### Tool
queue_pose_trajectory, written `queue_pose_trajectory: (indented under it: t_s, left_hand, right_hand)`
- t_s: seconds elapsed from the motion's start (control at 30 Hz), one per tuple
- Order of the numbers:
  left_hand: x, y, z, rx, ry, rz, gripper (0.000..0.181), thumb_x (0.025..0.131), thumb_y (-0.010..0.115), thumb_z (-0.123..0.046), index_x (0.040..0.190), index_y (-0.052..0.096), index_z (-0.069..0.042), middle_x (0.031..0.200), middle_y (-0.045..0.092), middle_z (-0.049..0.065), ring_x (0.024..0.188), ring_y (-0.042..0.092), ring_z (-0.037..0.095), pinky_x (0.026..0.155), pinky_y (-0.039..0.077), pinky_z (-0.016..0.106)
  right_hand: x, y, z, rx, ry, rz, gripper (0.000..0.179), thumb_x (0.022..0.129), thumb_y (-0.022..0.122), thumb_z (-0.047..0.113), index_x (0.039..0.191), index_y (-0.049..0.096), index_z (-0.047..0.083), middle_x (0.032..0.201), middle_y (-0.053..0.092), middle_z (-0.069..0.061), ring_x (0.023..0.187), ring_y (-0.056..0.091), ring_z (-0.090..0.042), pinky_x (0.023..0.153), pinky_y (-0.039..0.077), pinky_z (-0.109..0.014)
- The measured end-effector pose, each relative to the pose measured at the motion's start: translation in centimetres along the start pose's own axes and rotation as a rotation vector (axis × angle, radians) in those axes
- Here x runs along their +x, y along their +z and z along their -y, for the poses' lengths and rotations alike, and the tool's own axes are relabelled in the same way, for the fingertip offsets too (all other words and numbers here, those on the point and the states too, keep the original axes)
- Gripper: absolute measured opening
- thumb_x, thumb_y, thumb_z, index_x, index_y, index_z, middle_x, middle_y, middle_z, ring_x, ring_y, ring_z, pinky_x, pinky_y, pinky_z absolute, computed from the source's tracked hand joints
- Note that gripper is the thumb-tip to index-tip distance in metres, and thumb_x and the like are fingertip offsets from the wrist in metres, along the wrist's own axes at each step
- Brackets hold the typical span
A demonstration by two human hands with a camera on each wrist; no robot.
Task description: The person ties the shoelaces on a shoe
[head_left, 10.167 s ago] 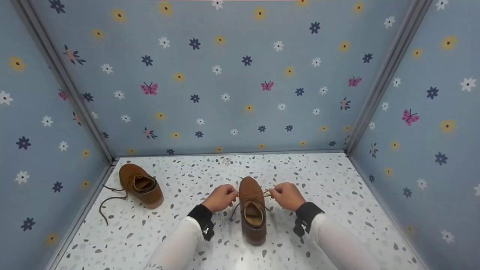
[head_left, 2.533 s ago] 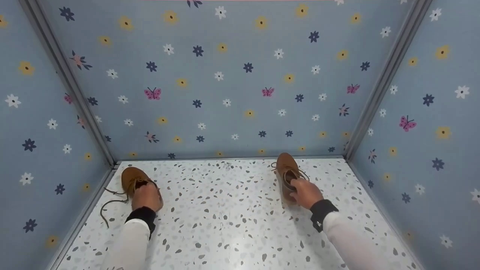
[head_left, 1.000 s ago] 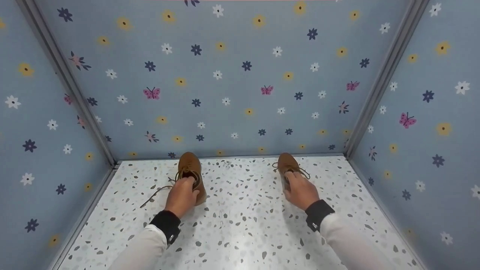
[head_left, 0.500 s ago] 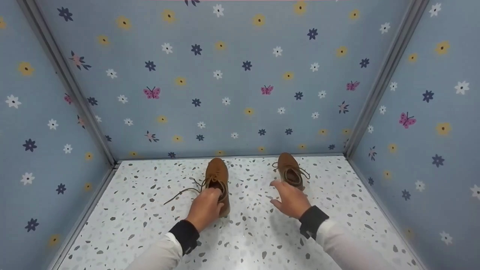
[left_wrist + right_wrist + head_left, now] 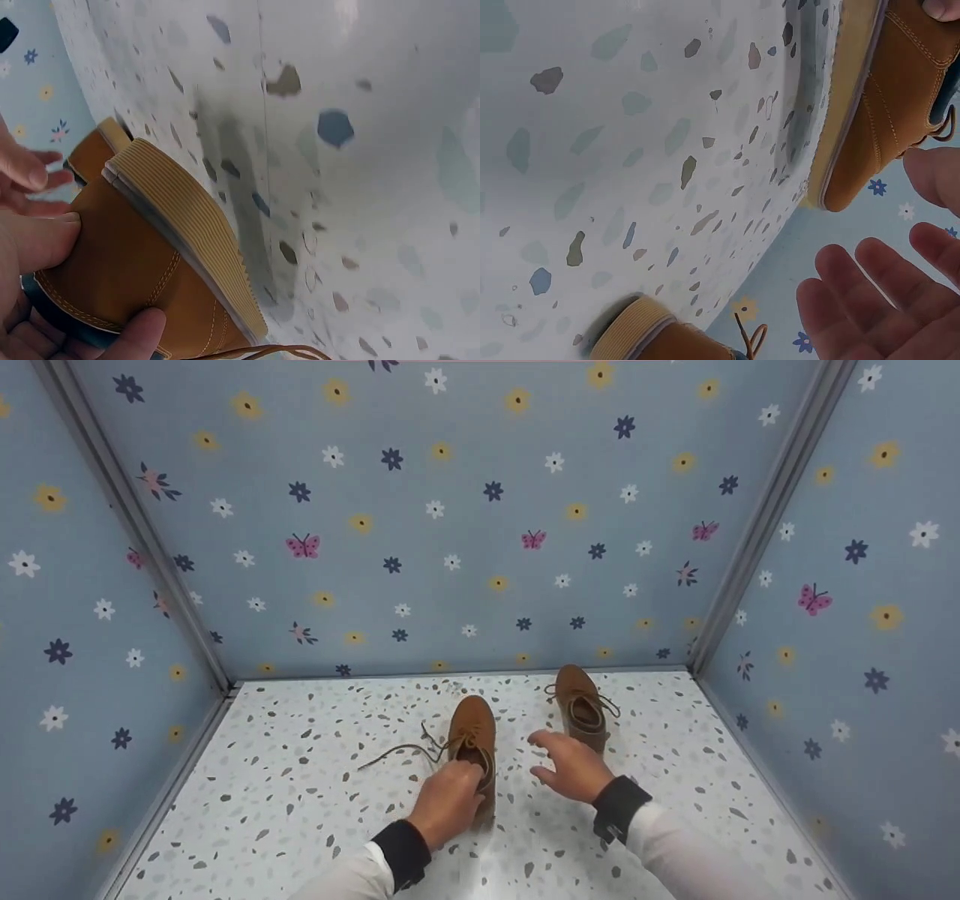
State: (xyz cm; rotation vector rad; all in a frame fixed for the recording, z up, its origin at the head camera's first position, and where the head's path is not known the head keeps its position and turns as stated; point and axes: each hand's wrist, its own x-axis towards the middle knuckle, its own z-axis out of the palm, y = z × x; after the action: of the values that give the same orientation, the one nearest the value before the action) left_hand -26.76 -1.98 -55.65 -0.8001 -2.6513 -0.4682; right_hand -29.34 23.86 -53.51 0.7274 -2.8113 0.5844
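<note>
A brown lace-up shoe (image 5: 472,718) is in my left hand (image 5: 446,802), which grips it at the ankle opening, thumb and fingers on either side of the collar in the left wrist view. One loose lace (image 5: 394,750) trails from it to the left. I cannot tell whether its sole (image 5: 180,199) touches the floor. My right hand (image 5: 571,765), fingers spread and holding nothing, is to the right of that shoe. Just beyond this hand stands the matching shoe (image 5: 575,686), toe toward the back wall, its lace tied in a bow.
Speckled white floor (image 5: 300,825) lies under everything. Blue flowered panels close the space at the back (image 5: 480,525), the left (image 5: 82,720) and the right (image 5: 847,660). Grey metal strips (image 5: 772,510) run along the corners.
My left hand has carried its shoe from the far left to the middle, nearer to me. My right hand has let go of the tied shoe and moved left. Earlier, both hands held the other shoe's laces.
</note>
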Motion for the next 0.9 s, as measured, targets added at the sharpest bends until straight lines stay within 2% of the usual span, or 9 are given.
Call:
queue_pose_trajectory:
  t_s: [0.13, 0.27, 0.43, 0.63, 0.73, 0.9]
  left_hand:
    - [-0.3, 0.7, -1.0, 0.025, 0.038, 0.02, 0.023, 0.084, 0.087, -0.02, 0.096, 0.069, -0.011, 0.088, 0.068, 0.004, 0.082, 0.066, 0.023, 0.066, 0.056, 0.037]
    - [-0.5, 1.3, -1.8, 0.043, 0.075, 0.034, 0.024, 0.083, 0.088, -0.022, 0.095, 0.07, -0.011, 0.086, 0.067, 0.003, 0.079, 0.065, 0.021, 0.063, 0.055, 0.035]
    - [-0.8, 2.0, -2.6, 0.068, 0.121, 0.025, 0.023, 0.082, 0.088, -0.02, 0.094, 0.071, -0.011, 0.084, 0.066, 0.002, 0.076, 0.064, 0.019, 0.06, 0.053, 0.033]
    - [-1.1, 2.7, -3.7, 0.118, 0.159, -0.029, 0.022, 0.079, 0.088, -0.019, 0.091, 0.071, -0.012, 0.081, 0.067, 0.002, 0.074, 0.064, 0.018, 0.056, 0.054, 0.033]
    - [-1.2, 2.8, -4.1, 0.125, 0.178, -0.036, 0.021, 0.08, 0.087, -0.02, 0.09, 0.071, -0.012, 0.08, 0.066, 0.001, 0.073, 0.064, 0.018, 0.056, 0.053, 0.033]
    - [-1.4, 2.8, -4.4, 0.142, 0.19, -0.038, 0.02, 0.08, 0.087, -0.021, 0.09, 0.071, -0.011, 0.08, 0.067, 0.001, 0.073, 0.064, 0.018, 0.057, 0.053, 0.033]
  right_hand:
    - [0.2, 0.1, 0.4, 0.016, -0.044, 0.003, 0.042, 0.096, 0.077, 0.02, 0.134, 0.062, 0.012, 0.127, 0.072, -0.01, 0.104, 0.073, -0.025, 0.089, 0.061, -0.04]
    - [0.5, 0.2, 0.9, 0.036, -0.124, 0.003, 0.039, 0.097, 0.074, 0.018, 0.134, 0.063, 0.011, 0.125, 0.072, -0.01, 0.102, 0.074, -0.024, 0.089, 0.06, -0.038]
    - [1.4, 0.8, 1.5, 0.118, -0.17, 0.035, 0.033, 0.099, 0.071, 0.014, 0.131, 0.064, 0.007, 0.121, 0.073, -0.012, 0.1, 0.074, -0.026, 0.089, 0.061, -0.039]
    - [2.5, 1.9, 1.6, 0.261, -0.087, 0.101, 0.025, 0.102, 0.068, 0.015, 0.125, 0.066, 0.007, 0.117, 0.074, -0.01, 0.104, 0.074, -0.027, 0.09, 0.061, -0.043]
    - [2.9, 2.3, 1.7, 0.287, -0.035, 0.113, 0.02, 0.102, 0.069, 0.018, 0.119, 0.069, 0.008, 0.113, 0.075, -0.009, 0.103, 0.074, -0.026, 0.089, 0.061, -0.043]
    - [3.5, 2.7, 1.9, 0.283, 0.009, 0.101, 0.015, 0.097, 0.074, 0.018, 0.11, 0.072, 0.011, 0.106, 0.078, -0.005, 0.097, 0.075, -0.022, 0.085, 0.06, -0.037]
